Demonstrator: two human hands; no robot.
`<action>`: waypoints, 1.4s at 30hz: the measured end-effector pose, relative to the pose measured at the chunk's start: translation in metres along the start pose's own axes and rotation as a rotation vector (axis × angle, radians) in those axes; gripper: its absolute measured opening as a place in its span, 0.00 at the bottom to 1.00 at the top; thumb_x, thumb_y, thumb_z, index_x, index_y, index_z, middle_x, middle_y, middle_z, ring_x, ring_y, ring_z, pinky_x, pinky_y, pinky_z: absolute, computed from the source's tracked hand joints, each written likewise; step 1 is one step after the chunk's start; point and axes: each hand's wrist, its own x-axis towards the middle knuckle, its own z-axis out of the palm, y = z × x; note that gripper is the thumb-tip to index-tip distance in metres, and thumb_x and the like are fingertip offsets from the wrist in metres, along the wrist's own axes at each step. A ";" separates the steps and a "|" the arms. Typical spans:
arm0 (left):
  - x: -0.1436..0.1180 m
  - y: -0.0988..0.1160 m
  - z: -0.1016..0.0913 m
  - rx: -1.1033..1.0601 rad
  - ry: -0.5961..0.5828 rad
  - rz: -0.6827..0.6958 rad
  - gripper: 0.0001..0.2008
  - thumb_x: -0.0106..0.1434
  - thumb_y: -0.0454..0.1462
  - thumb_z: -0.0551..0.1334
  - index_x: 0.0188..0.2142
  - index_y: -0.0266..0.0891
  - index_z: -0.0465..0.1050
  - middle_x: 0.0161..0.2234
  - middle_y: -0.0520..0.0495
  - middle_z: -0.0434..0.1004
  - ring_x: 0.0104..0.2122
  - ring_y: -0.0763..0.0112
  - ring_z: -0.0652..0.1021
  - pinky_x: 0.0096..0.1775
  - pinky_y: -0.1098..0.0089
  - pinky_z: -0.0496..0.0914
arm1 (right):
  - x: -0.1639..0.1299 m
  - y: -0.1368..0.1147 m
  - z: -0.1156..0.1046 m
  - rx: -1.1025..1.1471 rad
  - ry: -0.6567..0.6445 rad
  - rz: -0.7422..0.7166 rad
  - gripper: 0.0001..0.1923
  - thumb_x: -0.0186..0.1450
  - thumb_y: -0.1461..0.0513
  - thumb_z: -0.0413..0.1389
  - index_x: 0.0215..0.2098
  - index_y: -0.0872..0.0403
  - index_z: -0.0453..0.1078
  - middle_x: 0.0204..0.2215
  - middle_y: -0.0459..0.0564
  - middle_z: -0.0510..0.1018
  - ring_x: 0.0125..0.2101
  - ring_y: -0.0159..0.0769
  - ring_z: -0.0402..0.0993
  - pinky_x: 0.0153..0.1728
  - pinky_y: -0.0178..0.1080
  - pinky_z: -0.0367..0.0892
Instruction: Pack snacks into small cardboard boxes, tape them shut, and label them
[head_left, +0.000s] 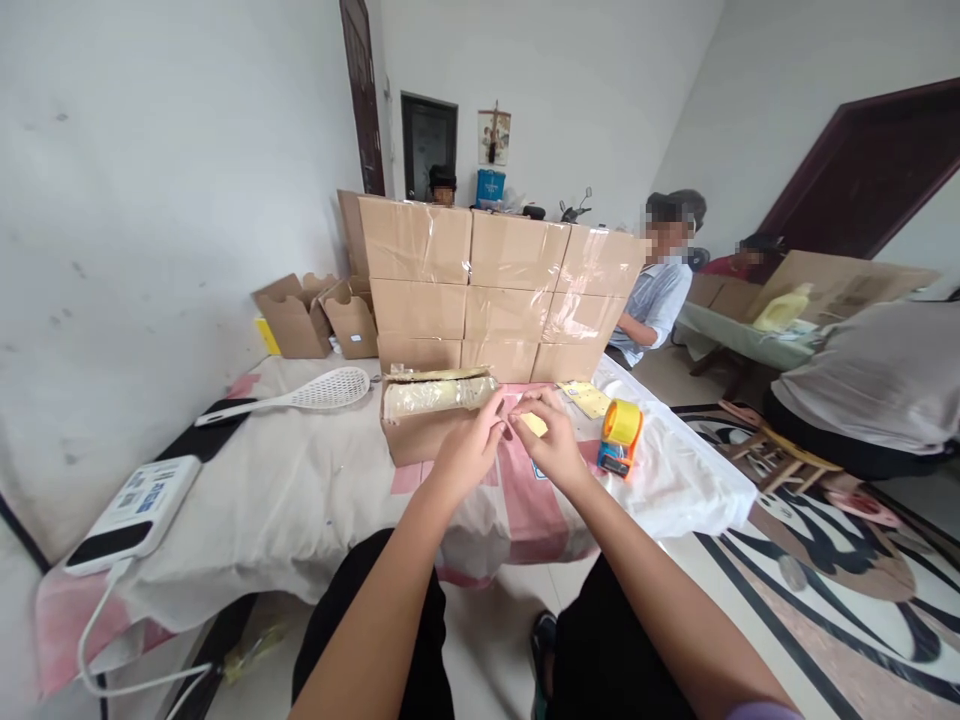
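In the head view my left hand (478, 437) is at the right end of an opened cardboard box (420, 443), its thumb and fingers drawn together. Facing it, my right hand (551, 432) has thumb and fingertips pinched close to the left fingertips. Whatever lies between the fingers is too small to make out. Inside the box, a clear-wrapped pale bundle (439, 394) shows under the raised flap. To the right of my hands stands an orange and blue tape dispenser (616, 455) with a yellow roll of tape (622, 422).
Taped cardboard boxes (469, 285) form a wall behind the work. Left of it are open cartons (296, 315), a white slotted paddle (330, 388) and a white power strip (135, 510). Yellow cards (585, 398) lie at right. A person in a light shirt (656, 300) is beyond.
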 end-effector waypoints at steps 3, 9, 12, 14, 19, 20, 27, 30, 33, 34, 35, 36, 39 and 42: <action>0.002 -0.005 -0.007 0.149 0.044 -0.188 0.33 0.72 0.47 0.51 0.72 0.39 0.49 0.31 0.44 0.81 0.32 0.55 0.80 0.32 0.66 0.65 | 0.013 -0.007 -0.010 -0.022 0.126 -0.042 0.07 0.68 0.57 0.57 0.33 0.48 0.74 0.38 0.51 0.73 0.44 0.46 0.70 0.49 0.49 0.64; 0.010 -0.030 -0.033 0.310 0.452 -0.219 0.20 0.69 0.40 0.55 0.58 0.44 0.71 0.43 0.40 0.83 0.44 0.51 0.80 0.45 0.58 0.68 | 0.043 -0.016 -0.026 0.092 0.212 0.004 0.11 0.69 0.54 0.57 0.31 0.49 0.74 0.42 0.51 0.72 0.50 0.46 0.68 0.56 0.51 0.59; 0.016 -0.040 -0.035 0.352 0.481 -0.144 0.21 0.67 0.36 0.57 0.59 0.45 0.69 0.57 0.38 0.76 0.61 0.48 0.69 0.60 0.46 0.58 | 0.056 -0.007 -0.018 0.166 0.081 0.066 0.11 0.67 0.53 0.58 0.30 0.49 0.75 0.45 0.52 0.72 0.53 0.47 0.67 0.58 0.52 0.58; 0.017 -0.040 -0.030 0.342 0.368 -0.117 0.23 0.68 0.36 0.56 0.61 0.47 0.67 0.59 0.39 0.74 0.65 0.49 0.65 0.64 0.37 0.45 | 0.067 0.002 -0.010 0.233 0.007 0.117 0.11 0.65 0.53 0.59 0.29 0.50 0.75 0.47 0.52 0.72 0.54 0.46 0.67 0.57 0.51 0.59; 0.012 -0.031 -0.012 0.349 0.197 -0.147 0.28 0.65 0.35 0.60 0.64 0.46 0.64 0.63 0.37 0.69 0.66 0.46 0.64 0.63 0.30 0.36 | 0.098 0.032 0.014 0.338 -0.226 0.343 0.12 0.59 0.53 0.60 0.26 0.52 0.74 0.47 0.51 0.76 0.49 0.43 0.72 0.50 0.45 0.66; 0.011 -0.031 -0.011 0.356 0.194 -0.158 0.28 0.64 0.35 0.60 0.64 0.45 0.64 0.63 0.36 0.68 0.66 0.46 0.64 0.64 0.30 0.37 | 0.104 0.038 0.020 0.316 -0.283 0.381 0.11 0.59 0.53 0.60 0.26 0.53 0.75 0.47 0.51 0.77 0.47 0.42 0.73 0.48 0.44 0.67; 0.013 -0.036 -0.016 0.415 0.182 -0.200 0.25 0.66 0.36 0.58 0.63 0.47 0.65 0.64 0.41 0.69 0.64 0.52 0.66 0.65 0.32 0.43 | 0.122 0.074 0.062 0.118 -0.386 0.354 0.05 0.50 0.62 0.66 0.20 0.53 0.75 0.40 0.51 0.78 0.49 0.45 0.71 0.54 0.44 0.63; 0.017 -0.036 -0.019 0.451 0.184 -0.167 0.24 0.67 0.37 0.57 0.62 0.50 0.65 0.65 0.45 0.67 0.65 0.55 0.65 0.65 0.38 0.49 | 0.123 0.079 0.068 0.109 -0.381 0.326 0.05 0.52 0.62 0.65 0.21 0.53 0.74 0.40 0.50 0.78 0.48 0.44 0.71 0.54 0.43 0.63; 0.022 -0.035 -0.020 0.491 0.206 -0.163 0.25 0.67 0.38 0.56 0.64 0.51 0.64 0.70 0.49 0.58 0.69 0.56 0.57 0.65 0.39 0.50 | 0.123 0.080 0.064 0.126 -0.378 0.338 0.08 0.57 0.59 0.61 0.24 0.54 0.74 0.42 0.50 0.78 0.45 0.40 0.74 0.50 0.42 0.66; 0.024 -0.035 -0.020 0.501 0.211 -0.189 0.27 0.67 0.39 0.57 0.65 0.49 0.62 0.70 0.49 0.56 0.70 0.56 0.54 0.65 0.38 0.49 | 0.122 0.079 0.061 0.131 -0.370 0.344 0.09 0.58 0.57 0.61 0.24 0.54 0.73 0.44 0.51 0.78 0.45 0.40 0.74 0.50 0.42 0.66; 0.025 -0.035 -0.020 0.508 0.213 -0.222 0.29 0.66 0.39 0.57 0.66 0.47 0.60 0.71 0.48 0.54 0.71 0.55 0.51 0.66 0.37 0.46 | 0.121 0.077 0.057 0.128 -0.358 0.332 0.10 0.59 0.56 0.60 0.24 0.54 0.73 0.46 0.52 0.77 0.46 0.40 0.74 0.51 0.43 0.65; 0.026 -0.035 -0.020 0.511 0.212 -0.256 0.30 0.65 0.39 0.58 0.67 0.45 0.59 0.71 0.47 0.53 0.72 0.55 0.48 0.66 0.36 0.44 | 0.119 0.074 0.053 0.117 -0.346 0.295 0.12 0.59 0.56 0.61 0.24 0.54 0.73 0.47 0.53 0.76 0.48 0.41 0.73 0.54 0.45 0.64; 0.028 -0.037 -0.018 0.494 0.196 -0.306 0.32 0.64 0.39 0.59 0.67 0.43 0.58 0.71 0.46 0.55 0.72 0.55 0.45 0.66 0.33 0.39 | 0.113 0.059 0.037 0.093 -0.287 0.102 0.14 0.60 0.53 0.63 0.24 0.54 0.73 0.48 0.53 0.75 0.54 0.43 0.69 0.61 0.49 0.56; 0.027 -0.039 -0.015 0.457 0.156 -0.314 0.28 0.64 0.39 0.59 0.64 0.45 0.63 0.69 0.46 0.60 0.72 0.54 0.46 0.64 0.30 0.36 | 0.110 0.038 0.018 0.205 -0.125 0.030 0.17 0.64 0.49 0.61 0.26 0.52 0.72 0.47 0.51 0.76 0.54 0.43 0.70 0.60 0.49 0.57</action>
